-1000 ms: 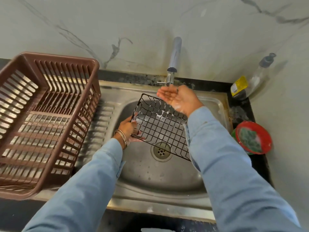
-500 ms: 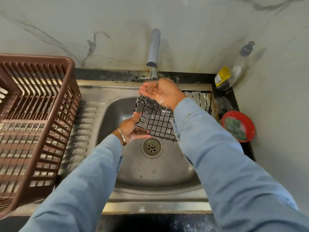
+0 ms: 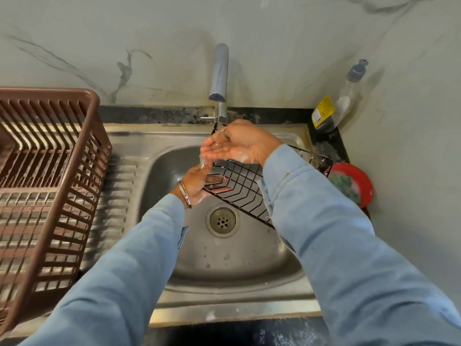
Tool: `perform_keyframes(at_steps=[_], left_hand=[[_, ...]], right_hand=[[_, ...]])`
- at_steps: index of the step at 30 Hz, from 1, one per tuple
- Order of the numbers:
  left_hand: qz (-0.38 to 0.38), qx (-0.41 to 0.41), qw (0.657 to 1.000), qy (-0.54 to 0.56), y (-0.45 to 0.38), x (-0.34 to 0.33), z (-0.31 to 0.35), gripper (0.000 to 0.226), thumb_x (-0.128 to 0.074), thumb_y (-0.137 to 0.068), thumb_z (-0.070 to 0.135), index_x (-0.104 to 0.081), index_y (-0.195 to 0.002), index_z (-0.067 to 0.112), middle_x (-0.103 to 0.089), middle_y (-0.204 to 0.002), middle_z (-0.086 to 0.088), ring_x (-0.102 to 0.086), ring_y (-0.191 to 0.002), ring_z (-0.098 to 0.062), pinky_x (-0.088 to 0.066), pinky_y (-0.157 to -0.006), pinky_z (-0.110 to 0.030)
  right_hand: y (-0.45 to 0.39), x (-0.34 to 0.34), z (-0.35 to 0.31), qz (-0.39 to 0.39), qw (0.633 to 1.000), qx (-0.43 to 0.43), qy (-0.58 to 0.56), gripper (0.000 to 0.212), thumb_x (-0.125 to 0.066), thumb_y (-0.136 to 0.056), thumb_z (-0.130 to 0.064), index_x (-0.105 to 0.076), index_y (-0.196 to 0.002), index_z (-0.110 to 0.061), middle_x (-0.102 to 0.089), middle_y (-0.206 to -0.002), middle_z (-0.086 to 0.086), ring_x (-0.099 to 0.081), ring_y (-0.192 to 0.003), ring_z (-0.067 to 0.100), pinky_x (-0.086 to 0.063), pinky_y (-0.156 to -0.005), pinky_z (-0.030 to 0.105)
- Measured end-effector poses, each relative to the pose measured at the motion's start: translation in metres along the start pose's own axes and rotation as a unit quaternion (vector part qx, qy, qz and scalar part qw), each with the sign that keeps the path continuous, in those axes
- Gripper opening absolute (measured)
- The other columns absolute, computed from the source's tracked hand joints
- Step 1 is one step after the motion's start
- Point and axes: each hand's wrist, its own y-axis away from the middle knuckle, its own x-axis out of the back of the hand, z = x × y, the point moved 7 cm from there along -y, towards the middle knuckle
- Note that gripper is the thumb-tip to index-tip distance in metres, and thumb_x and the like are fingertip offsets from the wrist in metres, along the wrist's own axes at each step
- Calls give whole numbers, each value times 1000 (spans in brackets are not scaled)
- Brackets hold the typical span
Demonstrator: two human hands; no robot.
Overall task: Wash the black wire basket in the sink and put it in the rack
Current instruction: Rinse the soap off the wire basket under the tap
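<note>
The black wire basket (image 3: pixel 243 188) lies tilted across the steel sink (image 3: pixel 224 265), its right end resting near the sink's right rim. My left hand (image 3: pixel 198 186) grips its left end from below. My right hand (image 3: pixel 235 146) is cupped palm up under the tap (image 3: pixel 219 73), holding nothing, with soap foam on it and a thin stream of water running into the palm and spilling over. The brown plastic rack (image 3: pixel 47 186) stands on the drainboard at the left, with nothing in it that I can see. My right sleeve hides part of the basket.
A drain (image 3: pixel 222 221) sits in the sink's middle. A red bowl (image 3: pixel 354 186) with a green scrubber and foam stands at the right rim. A clear soap bottle (image 3: pixel 334 106) with a yellow label leans in the back right corner against the marble wall.
The basket has tipped flatter and shifted right in the sink. My right hand stays cupped under the tap, now with water in the palm. The view has shifted right.
</note>
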Motion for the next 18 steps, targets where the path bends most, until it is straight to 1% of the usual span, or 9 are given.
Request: perform_keyframes(at_steps=[2, 4, 6, 8, 10, 11, 13, 15, 18], left_hand=[[7, -4, 1000, 7, -1, 1, 2, 41, -49, -99, 32, -51, -130, 6, -56, -119, -20, -59, -104, -40, -59, -67, -51], [7, -15, 1000, 23, -2, 1, 4, 34, -49, -100, 23, -54, -127, 3, -58, -114, -21, -58, -102, -41, -58, -67, -53], [-5, -33, 999, 30, -1, -3, 7, 24, -48, -100, 15, -59, -118, 3, -63, -105, -20, -61, -94, -37, -58, -68, -53], [-10, -49, 998, 49, -2, -3, 8, 26, -46, -101, 22, -60, -118, 7, -65, -98, -21, -64, -88, -33, -58, -69, -53], [-1, -55, 996, 72, -2, -2, 8, 33, -47, -99, 31, -59, -119, 8, -64, -94, -23, -65, -88, -36, -58, -70, -54], [5, -58, 995, 78, -2, -1, 9, 33, -48, -98, 33, -60, -116, 8, -63, -93, -24, -64, -89, -37, -58, -69, -54], [18, -63, 995, 78, -1, 1, 11, 27, -49, -98, 33, -59, -110, 10, -60, -94, -26, -63, -92, -38, -59, -68, -54], [26, -64, 995, 70, -1, 6, 11, 26, -49, -98, 32, -57, -119, 18, -55, -99, -25, -60, -97, -37, -58, -70, -54], [33, -69, 997, 33, -2, 15, 12, 31, -50, -99, 28, -57, -129, 27, -55, -100, -20, -56, -103, -35, -58, -74, -53]], right_hand=[[0, 7, -3, 35, 999, 9, 26, 25, -45, -90, 12, -56, -111, 18, -59, -114, 36, -64, -103, 41, -57, -82, 38], [3, 3, 1, 20, 997, -9, 77, 25, -45, -89, 12, -56, -111, 18, -60, -110, 36, -65, -101, 41, -57, -81, 38], [7, -5, 9, -1, 992, -38, 117, 25, -43, -91, 11, -57, -111, 18, -62, -107, 35, -66, -98, 40, -58, -81, 39], [3, -1, 8, 39, 991, -24, 123, 27, -41, -91, 11, -55, -114, 17, -62, -108, 33, -68, -95, 37, -55, -87, 40], [0, 4, 3, 83, 994, 18, 67, 29, -40, -92, 11, -52, -117, 17, -59, -115, 34, -68, -94, 36, -53, -91, 39], [-1, 2, 2, 78, 996, 30, 7, 30, -39, -92, 10, -51, -118, 17, -57, -118, 35, -65, -100, 38, -53, -90, 38], [-1, -9, 2, 27, 992, 36, -117, 28, -38, -94, 7, -52, -116, 17, -57, -119, 34, -59, -112, 41, -52, -89, 38], [0, -16, -5, -14, 980, 46, -192, 24, -38, -96, 3, -55, -108, 16, -61, -108, 30, -56, -116, 42, -50, -93, 39], [0, -13, -17, -12, 965, 63, -256, 25, -34, -97, 3, -58, -97, 13, -62, -96, 27, -56, -117, 40, -50, -91, 38]])
